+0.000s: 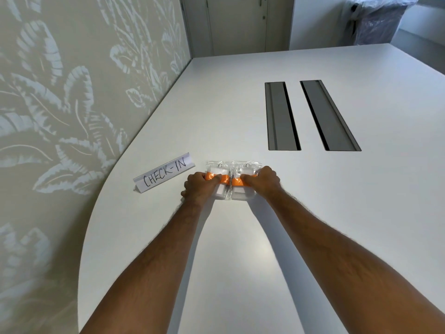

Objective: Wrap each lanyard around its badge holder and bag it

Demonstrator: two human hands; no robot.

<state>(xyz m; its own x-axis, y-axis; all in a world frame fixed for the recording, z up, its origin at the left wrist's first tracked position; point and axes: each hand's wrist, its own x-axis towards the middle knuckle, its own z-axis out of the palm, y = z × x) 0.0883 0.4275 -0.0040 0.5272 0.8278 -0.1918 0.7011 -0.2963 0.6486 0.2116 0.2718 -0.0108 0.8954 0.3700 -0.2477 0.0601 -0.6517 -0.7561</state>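
Note:
Two clear plastic bags lie side by side on the white table [240, 237], touching each other. Each holds a white badge holder wound with an orange lanyard. My left hand [199, 186] rests on the left bag [218, 168], fingers curled over its orange band [225, 180]. On the right bag [248, 166] lies my right hand [262, 180], its fingers bent over the other orange band [237, 182]. Both hands hide the outer sides of the bags.
A folded paper sign reading CHECK-IN [165, 173] stands just left of the bags. Two long grey cable slots [281, 116] [330, 115] are set into the table farther back. A leaf-patterned wall [60, 104] runs along the table's left edge.

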